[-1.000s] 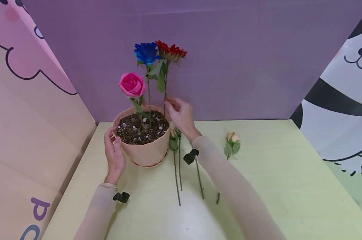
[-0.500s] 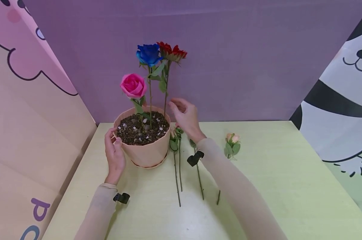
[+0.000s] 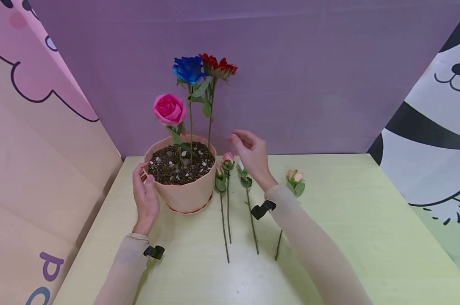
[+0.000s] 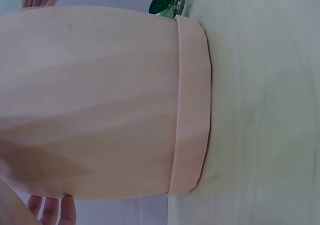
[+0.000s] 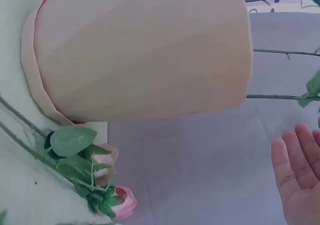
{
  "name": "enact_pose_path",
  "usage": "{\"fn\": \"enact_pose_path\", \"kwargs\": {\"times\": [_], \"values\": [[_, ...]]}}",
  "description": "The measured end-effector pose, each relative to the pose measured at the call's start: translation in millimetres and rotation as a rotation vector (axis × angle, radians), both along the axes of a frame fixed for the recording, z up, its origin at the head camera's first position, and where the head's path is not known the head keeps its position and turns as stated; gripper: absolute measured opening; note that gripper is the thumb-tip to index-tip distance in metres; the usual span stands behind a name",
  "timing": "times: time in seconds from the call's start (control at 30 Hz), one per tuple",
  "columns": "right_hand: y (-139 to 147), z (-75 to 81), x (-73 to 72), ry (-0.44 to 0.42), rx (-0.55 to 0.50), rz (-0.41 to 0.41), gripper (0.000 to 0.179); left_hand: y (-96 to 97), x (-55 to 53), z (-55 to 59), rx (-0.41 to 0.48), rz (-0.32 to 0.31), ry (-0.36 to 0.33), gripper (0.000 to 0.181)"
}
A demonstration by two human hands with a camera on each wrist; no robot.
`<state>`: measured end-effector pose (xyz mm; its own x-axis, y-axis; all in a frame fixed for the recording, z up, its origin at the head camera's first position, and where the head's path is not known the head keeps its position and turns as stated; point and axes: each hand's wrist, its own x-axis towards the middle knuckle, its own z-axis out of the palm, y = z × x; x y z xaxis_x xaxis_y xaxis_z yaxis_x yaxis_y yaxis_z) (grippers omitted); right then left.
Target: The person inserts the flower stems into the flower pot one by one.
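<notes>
A peach-pink flowerpot (image 3: 188, 198) filled with dark soil stands on its saucer at the table's left. Upright in the soil are a pink rose (image 3: 169, 109), a blue rose (image 3: 189, 70) and a red daisy-like flower (image 3: 224, 68) at the right side. My left hand (image 3: 146, 201) holds the pot's left side, thumb in front and fingertips (image 4: 68, 210) round the far side. To the right of the red flower's stem, my right hand (image 3: 254, 156) is raised with loosely bent fingers and nothing in them. Its fingers (image 5: 300, 155) show apart from the stem in the right wrist view.
Beside the pot lie two stems, one with a small pink rose (image 3: 227, 157). Another cut flower (image 3: 246, 180) lies under my right hand. A peach rose (image 3: 296, 182) lies farther right, its stem partly behind my forearm. A purple backdrop (image 3: 310, 84) rises behind the table (image 3: 348, 212).
My right hand has let go of the red flower's stem and drawn away to the right. The red flower stays upright. My left hand has kept its place on the pot.
</notes>
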<state>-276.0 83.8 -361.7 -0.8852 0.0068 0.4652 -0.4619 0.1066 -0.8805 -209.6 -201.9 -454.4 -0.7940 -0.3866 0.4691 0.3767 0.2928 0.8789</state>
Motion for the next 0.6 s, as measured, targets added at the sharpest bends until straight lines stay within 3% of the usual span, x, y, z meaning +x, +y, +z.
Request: {"fn": "enact_pose_path", "kwargs": {"times": [0.3,0.47,0.6], "values": [[34,-6.2,16.3,-0.005,-0.010,-0.017,0.027,-0.1,1.7,0.2,-0.009,0.004,0.013,0.048],[58,-15.6,26.4,-0.057,-0.045,-0.049,0.028,0.4,1.7,0.7,-0.008,-0.003,0.016,0.049],[82,-27.6,33.2,-0.113,0.006,-0.082,0.031,1.2,1.0,0.1,-0.004,0.001,0.018,0.048]]}}
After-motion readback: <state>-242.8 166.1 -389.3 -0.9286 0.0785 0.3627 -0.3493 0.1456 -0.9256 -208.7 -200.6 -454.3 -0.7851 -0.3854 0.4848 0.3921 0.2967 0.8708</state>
